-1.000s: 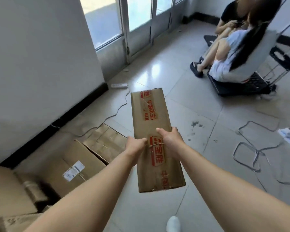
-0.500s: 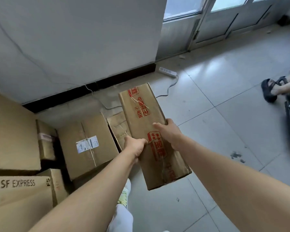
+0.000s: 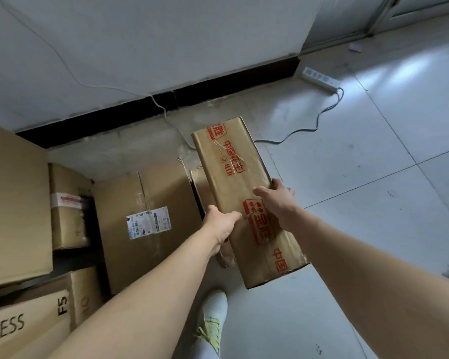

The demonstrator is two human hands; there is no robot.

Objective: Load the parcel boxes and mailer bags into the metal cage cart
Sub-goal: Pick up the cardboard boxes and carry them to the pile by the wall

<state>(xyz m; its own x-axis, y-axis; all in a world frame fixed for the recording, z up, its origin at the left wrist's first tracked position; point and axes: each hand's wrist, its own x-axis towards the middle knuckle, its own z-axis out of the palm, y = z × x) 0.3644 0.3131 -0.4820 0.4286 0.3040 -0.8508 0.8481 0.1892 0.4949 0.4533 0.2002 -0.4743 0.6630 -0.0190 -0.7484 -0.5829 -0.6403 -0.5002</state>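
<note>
Parcel box (image 3: pixel 246 193), long, brown, red-printed: was held tilted above the floor (image 3: pixel 373 182); left hand (image 3: pixel 222 224) gripped its left edge, right hand (image 3: pixel 278 200) clasped its right edge. Labelled carton (image 3: pixel 145 216) lay alongside, to the left. White power strip (image 3: pixel 320 79) lay farthest, near the wall (image 3: pixel 166 35).

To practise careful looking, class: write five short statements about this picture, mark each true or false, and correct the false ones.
The left hand and right hand both grip the long brown cardboard box with red print. True.
A white power strip lies on the grey tiled floor near the wall. True.
The large brown cardboard carton left of the held box carries no label. False: a white shipping label is stuck on it.
A metal cage cart stands against the wall. False: no cart is in view.
The person wears a black shoe. False: the shoe is white.
</note>
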